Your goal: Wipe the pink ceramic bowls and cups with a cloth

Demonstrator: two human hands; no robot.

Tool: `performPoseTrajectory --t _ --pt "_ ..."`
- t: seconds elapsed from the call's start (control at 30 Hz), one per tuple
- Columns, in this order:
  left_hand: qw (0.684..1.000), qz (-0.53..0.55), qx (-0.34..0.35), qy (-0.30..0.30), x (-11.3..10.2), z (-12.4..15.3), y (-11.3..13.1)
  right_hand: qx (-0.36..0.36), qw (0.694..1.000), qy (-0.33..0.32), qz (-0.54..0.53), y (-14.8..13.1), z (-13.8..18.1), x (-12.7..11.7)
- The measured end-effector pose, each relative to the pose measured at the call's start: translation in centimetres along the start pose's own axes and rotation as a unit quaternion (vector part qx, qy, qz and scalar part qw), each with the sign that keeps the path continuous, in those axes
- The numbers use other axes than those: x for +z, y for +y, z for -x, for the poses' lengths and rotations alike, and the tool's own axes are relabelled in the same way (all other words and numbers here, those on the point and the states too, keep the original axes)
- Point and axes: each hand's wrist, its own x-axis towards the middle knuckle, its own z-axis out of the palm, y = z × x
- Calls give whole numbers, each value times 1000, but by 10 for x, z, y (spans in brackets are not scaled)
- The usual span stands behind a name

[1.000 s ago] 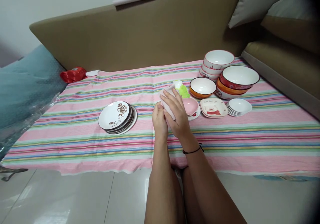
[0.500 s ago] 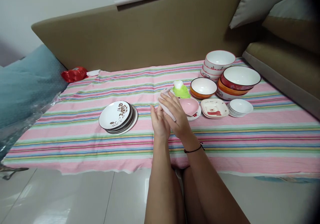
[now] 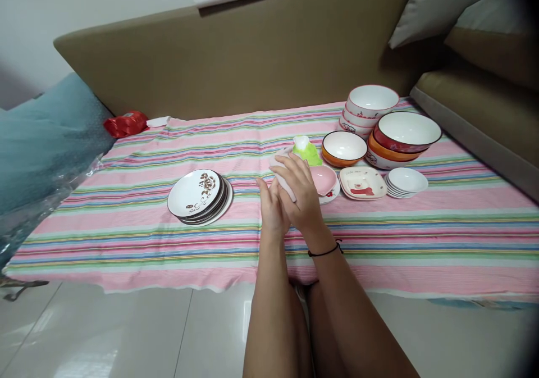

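Observation:
My left hand [image 3: 272, 209] and my right hand [image 3: 298, 195] are together over the striped cloth [image 3: 126, 226], both wrapped round a small white dish [image 3: 283, 180] that is mostly hidden by the fingers. My right hand lies over its top with fingers curled; my left hand supports it from below and the left. Just beyond the hands sit a pink heart-shaped dish [image 3: 323, 179] on a small white saucer and a green leaf-shaped dish [image 3: 306, 150].
A stack of flower-patterned plates [image 3: 197, 195] lies to the left. To the right stand an orange bowl [image 3: 344, 146], stacked red and orange bowls [image 3: 404, 136], white bowls [image 3: 370, 104], a bear tray [image 3: 362, 182] and small white saucers [image 3: 406, 181]. A red bag [image 3: 125, 123] lies far left.
Both hands have stayed on the white dish, shifting slightly around it; my left hand has slid a little nearer my right. The camera view has barely moved.

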Motion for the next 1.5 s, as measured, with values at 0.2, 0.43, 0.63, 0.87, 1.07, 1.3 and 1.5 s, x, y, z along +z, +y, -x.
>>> performPoseTrajectory --t 0.2,0.43,0.63,0.87,1.07,1.3,1.5 --pt "992 109 53 46 -11 -5 11 -40 997 -72 -15 -6 4 -1" --pt "979 136 98 112 -19 -8 17 -71 988 -124 -63 -4 7 -2" --pt "983 146 29 104 -19 -9 17 -109 979 -158 -72 -4 8 -3" --pt "976 141 81 144 -22 -17 21 -53 991 -86 -90 0 15 -1" --pt "980 134 77 124 -14 -22 15 84 992 36 -86 -8 13 11" --pt "988 97 14 119 -11 -15 19 51 997 8 -49 -27 16 19" --pt "990 79 76 89 -10 -16 15 131 983 90 -95 -14 12 20"
